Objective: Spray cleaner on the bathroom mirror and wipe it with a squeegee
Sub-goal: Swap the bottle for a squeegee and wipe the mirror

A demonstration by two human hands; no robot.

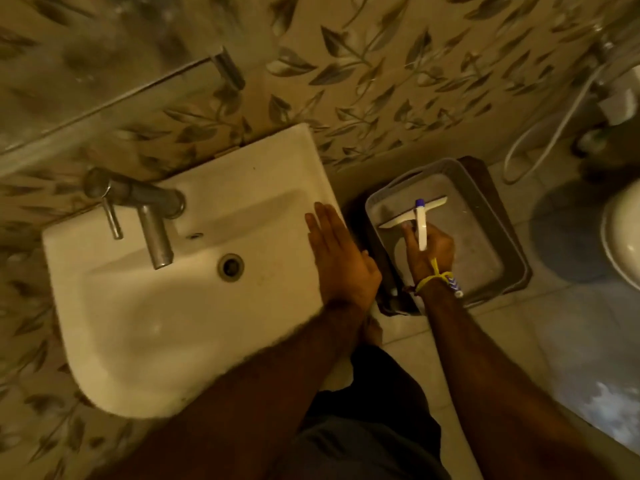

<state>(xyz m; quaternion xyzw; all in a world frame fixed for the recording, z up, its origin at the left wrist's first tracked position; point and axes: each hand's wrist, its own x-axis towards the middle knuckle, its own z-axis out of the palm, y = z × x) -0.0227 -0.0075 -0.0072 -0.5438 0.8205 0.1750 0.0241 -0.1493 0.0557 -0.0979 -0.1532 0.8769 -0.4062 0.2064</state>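
Note:
My right hand (pixel 429 251) is closed around the handle of a white T-shaped squeegee (pixel 420 223) with a blue tip. It holds the squeegee inside a grey plastic tub (pixel 485 202) that sits low, to the right of the sink. My left hand (pixel 341 258) lies flat with fingers stretched out on the right rim of the white washbasin (pixel 138 323), holding nothing. A yellow thread and a beaded band circle my right wrist. No spray bottle shows clearly. A blurred glass surface with a metal bracket (pixel 227 69) fills the upper left.
A steel tap (pixel 152 220) and a drain (pixel 230 266) are in the basin. The wall has leaf-patterned tiles. A white toilet bowl (pixel 623 237) and a hose (pixel 554 133) are at the right edge, on the pale tiled floor.

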